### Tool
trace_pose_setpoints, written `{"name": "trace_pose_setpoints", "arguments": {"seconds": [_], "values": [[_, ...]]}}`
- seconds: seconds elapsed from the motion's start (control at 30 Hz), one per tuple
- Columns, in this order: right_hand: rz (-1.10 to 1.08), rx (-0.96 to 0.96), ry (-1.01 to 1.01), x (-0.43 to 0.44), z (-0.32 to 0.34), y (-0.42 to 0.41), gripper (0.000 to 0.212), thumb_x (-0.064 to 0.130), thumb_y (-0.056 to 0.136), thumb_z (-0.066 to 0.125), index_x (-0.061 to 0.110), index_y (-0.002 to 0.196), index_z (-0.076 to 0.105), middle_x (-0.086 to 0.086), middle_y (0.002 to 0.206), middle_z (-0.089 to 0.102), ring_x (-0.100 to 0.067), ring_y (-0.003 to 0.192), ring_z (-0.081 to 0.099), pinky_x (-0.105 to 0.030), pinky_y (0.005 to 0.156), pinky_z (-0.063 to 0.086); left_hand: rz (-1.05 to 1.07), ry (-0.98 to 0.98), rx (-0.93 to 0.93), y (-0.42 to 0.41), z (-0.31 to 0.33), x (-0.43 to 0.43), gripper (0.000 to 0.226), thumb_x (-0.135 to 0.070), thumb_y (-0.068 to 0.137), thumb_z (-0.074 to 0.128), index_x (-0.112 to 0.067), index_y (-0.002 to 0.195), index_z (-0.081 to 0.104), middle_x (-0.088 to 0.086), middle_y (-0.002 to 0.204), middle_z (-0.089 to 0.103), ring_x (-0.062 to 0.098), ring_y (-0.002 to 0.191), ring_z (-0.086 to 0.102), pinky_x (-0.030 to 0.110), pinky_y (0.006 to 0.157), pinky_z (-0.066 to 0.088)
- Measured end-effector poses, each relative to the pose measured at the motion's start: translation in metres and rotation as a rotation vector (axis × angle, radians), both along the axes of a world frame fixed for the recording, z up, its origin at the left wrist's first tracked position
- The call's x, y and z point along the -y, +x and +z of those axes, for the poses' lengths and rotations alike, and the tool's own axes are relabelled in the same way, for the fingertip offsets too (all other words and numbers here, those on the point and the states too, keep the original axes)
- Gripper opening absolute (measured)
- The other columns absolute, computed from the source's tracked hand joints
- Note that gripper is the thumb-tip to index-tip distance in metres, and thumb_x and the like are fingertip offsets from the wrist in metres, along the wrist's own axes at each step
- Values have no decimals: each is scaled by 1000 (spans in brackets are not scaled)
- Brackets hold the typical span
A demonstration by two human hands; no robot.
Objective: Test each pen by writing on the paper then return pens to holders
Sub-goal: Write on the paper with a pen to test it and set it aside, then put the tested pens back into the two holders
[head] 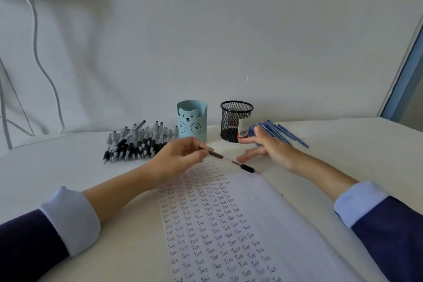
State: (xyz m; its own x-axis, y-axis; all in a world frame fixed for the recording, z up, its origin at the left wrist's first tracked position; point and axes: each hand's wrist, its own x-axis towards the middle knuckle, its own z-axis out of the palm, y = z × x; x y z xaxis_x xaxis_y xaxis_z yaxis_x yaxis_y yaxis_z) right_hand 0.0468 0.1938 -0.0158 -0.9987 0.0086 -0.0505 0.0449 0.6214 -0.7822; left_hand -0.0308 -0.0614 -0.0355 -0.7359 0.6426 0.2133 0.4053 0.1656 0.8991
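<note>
Smooth paper (279, 210); left hand (180, 155) pinches clear-barrelled pen (231, 162).

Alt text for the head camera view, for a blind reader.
A person's left hand holds a black pen over paper filled with rows of the word Test; the open right hand is beside blue pens. Behind stand a bear holder and a mesh holder.

L hand (180, 155) pinching black pen (231, 162) over paper (263, 208), R hand (265, 144) fingers spread nr blue pens (281, 131)
</note>
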Motion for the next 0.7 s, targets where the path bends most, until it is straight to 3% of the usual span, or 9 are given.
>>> {"name": "trace_pose_setpoints", "arguments": {"seconds": [0.07,0.17,0.3,0.43,0.57,0.7], "values": [[-11,-8,-14,0,-1,-1,68,62,97,3,37,128,58,22,101,73,0,130,40,-33,113,15,74,252,160,-5,16,5,11,-13,97,53,-4,97,59,9,100,73,20,94,69,29,86,56],[-11,-38,-47,-1,-5,-4,59,56,101,13,34,119,65,19,100,74,-1,127,45,-32,114,21,289,333,86,-21,47,18,13,-17,98,53,-6,100,60,8,91,72,16,81,68,23,73,58],[-11,-97,10,0,-8,-4,45,46,103,32,26,110,71,21,100,73,13,108,56,-19,99,33,487,26,-41,-62,66,46,16,-16,94,61,-5,107,62,11,95,72,18,78,70,23,70,59],[43,-126,82,-1,-11,-2,23,35,102,46,30,112,67,22,99,73,10,102,62,-26,107,37,693,-311,-327,-97,51,52,14,-21,91,64,-8,97,66,5,82,73,16,75,67,24,71,49],[50,-150,99,-2,-13,-4,19,32,100,51,32,108,68,22,99,73,6,103,64,-34,109,41,771,-454,-449,-113,37,44,15,-19,89,63,-5,93,68,9,89,70,26,87,65,34,76,52],[55,-163,79,-1,-13,-5,18,31,100,52,30,107,68,19,98,74,6,103,64,-35,109,42,737,-621,-545,-120,29,43,14,-15,89,62,-4,94,69,11,97,70,26,92,63,37,81,53]]}}
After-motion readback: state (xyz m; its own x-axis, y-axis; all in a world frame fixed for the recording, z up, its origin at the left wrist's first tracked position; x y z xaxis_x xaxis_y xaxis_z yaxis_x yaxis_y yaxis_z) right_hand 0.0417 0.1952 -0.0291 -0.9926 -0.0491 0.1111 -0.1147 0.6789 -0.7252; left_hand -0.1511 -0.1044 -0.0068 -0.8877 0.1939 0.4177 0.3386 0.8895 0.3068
